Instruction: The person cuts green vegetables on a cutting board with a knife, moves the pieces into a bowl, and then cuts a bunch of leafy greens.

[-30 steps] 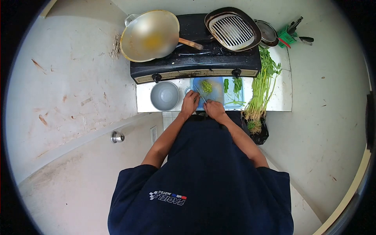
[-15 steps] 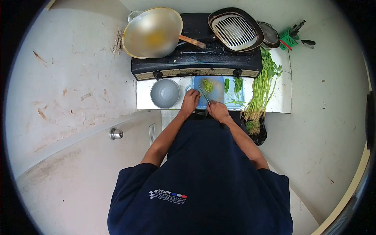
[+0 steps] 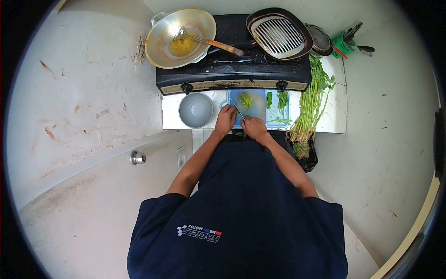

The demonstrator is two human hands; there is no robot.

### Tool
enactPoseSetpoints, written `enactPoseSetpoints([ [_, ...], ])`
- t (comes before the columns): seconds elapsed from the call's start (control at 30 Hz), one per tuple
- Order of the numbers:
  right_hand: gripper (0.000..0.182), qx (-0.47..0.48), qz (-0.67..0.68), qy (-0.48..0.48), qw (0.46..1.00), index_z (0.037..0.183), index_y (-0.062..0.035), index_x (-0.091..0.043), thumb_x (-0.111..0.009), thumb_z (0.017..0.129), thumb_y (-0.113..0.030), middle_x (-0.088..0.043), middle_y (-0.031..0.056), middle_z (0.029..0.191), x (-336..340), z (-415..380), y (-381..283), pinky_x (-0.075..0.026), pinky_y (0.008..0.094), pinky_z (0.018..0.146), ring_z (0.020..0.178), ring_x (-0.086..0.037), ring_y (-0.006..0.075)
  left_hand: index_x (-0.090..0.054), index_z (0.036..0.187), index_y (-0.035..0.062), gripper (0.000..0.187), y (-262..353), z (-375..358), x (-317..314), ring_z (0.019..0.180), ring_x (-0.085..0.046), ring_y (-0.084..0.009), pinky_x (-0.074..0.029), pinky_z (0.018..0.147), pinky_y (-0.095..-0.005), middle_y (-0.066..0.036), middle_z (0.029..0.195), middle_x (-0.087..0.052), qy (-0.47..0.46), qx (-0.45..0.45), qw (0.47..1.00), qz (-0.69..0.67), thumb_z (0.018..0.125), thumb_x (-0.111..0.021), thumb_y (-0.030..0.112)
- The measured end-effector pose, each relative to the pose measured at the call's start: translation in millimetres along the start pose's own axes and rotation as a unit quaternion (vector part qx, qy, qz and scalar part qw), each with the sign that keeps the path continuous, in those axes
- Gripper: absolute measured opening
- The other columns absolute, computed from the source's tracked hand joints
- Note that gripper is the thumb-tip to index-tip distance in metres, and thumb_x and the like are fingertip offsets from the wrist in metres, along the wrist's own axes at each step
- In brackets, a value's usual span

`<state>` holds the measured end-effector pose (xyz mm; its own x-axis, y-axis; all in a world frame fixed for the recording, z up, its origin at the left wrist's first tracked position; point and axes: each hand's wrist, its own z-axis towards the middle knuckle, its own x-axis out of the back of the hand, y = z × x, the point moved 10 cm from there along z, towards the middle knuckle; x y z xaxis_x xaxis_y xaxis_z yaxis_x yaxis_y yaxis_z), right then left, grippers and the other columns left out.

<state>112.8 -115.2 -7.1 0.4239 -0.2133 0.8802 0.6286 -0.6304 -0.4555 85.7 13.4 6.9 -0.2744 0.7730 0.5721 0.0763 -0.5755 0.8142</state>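
My right hand (image 3: 254, 128) is closed around the handle of a knife (image 3: 238, 109), whose blade points up and left over the blue cutting board (image 3: 259, 104). At the board's left edge my left hand (image 3: 226, 120) has its fingers bent together near the blade; what they hold, if anything, is too small to make out. A small pile of chopped greens (image 3: 245, 100) lies on the board just above the blade. Green leaves (image 3: 282, 100) and a few stems lie in the light blue tray (image 3: 286, 113) to the right.
A grey bowl (image 3: 196, 110) stands left of the board. Behind is the black stove (image 3: 232, 73) with a wok (image 3: 161, 44) and a grill pan (image 3: 279, 37). Long-stemmed greens (image 3: 310, 104) lie at the right, and a green basket (image 3: 342, 45) holds utensils.
My right hand and the knife have moved slightly left and up. The glare in the wok is gone, and a ladle shows inside it.
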Motion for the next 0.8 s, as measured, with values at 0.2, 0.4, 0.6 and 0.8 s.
enactPoseSetpoints([
  [0.2, 0.040, -0.034, -0.015, -0.051, 0.998, 0.089, 0.0007, -0.067, -0.052, 0.104, -0.034, -0.072, 0.0230, 0.077, -8, -11, 8, -0.059, 0.0486, 0.071, 0.074, -0.073, 0.0393, -0.070, 0.098, -0.0009, 0.008, -9, -2, -3, 0.087, -0.063, -0.0397, -0.051, 0.077, -0.0473, -0.018, 0.092, -0.062, -0.008, 0.043, 0.999, -0.028, 0.090, -0.069, 0.003],
  [0.4, 0.040, -0.050, -0.011, -0.086, 0.995, 0.092, 0.0010, -0.068, -0.051, 0.104, -0.033, -0.074, 0.0231, 0.081, -4, -10, 6, -0.059, 0.0488, 0.074, 0.078, -0.075, 0.0391, -0.069, 0.101, -0.0004, 0.016, -8, -3, -2, 0.088, -0.063, -0.0386, -0.053, 0.079, -0.0463, -0.018, 0.095, -0.063, -0.020, 0.025, 0.999, -0.028, 0.085, -0.069, 0.002],
  [0.6, 0.039, -0.035, -0.002, -0.073, 0.997, 0.093, 0.0017, -0.068, -0.051, 0.104, -0.032, -0.073, 0.0238, 0.082, 2, -2, 0, -0.059, 0.0495, 0.075, 0.078, -0.074, 0.0398, -0.068, 0.103, -0.0007, 0.022, -11, -4, -5, 0.090, -0.063, -0.0401, -0.053, 0.082, -0.0468, -0.019, 0.098, -0.062, -0.033, 0.044, 0.998, -0.044, 0.081, -0.069, 0.000],
  [0.8, 0.038, -0.057, -0.001, -0.098, 0.994, 0.093, 0.0017, -0.067, -0.051, 0.104, -0.032, -0.073, 0.0241, 0.080, -3, -18, 9, -0.058, 0.0497, 0.075, 0.077, -0.074, 0.0403, -0.068, 0.103, -0.0013, 0.021, -15, -6, -6, 0.092, -0.062, -0.0406, -0.052, 0.082, -0.0470, -0.019, 0.097, -0.061, -0.022, 0.029, 0.999, -0.028, 0.082, -0.068, 0.000],
])
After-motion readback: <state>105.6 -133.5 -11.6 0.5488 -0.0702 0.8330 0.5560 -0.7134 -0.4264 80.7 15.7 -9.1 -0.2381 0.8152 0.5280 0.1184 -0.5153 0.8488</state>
